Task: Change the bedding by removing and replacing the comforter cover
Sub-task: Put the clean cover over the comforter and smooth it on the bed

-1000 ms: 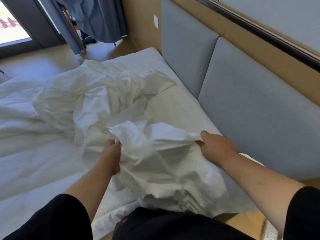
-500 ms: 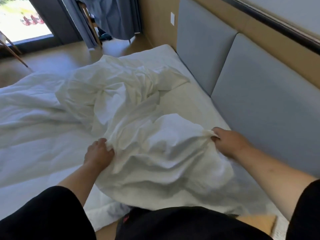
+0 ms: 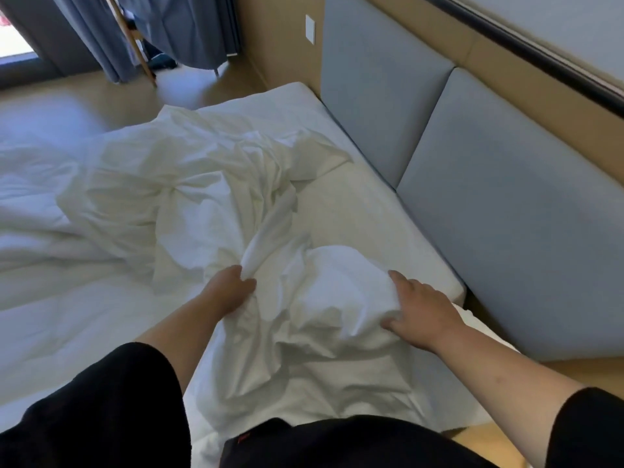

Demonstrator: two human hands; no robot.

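Head-camera view looking down at a bed (image 3: pixel 371 211) with 2 bare forearms in black sleeves (image 3: pixel 111 410) reaching forward. Left hand (image 3: pixel 229 292) curled tight around a bunched fold of the white comforter cover (image 3: pixel 209 204), fingers closed on the fabric. Right hand (image 3: pixel 422 309) spread wide and flat, fingers straight, pressing on a puffed mound of the same cover, gripping nothing. Cover lying crumpled across the middle of the bed, trailing from the near edge toward the far corner, partly over a smoother white comforter (image 3: pixel 44 265) at left. Bare mattress beside it at right, against 2 grey padded headboard panels (image 3: pixel 506 214). Grey curtains (image 3: pixel 182 28) and tan floor (image 3: pixel 84 103) beyond.
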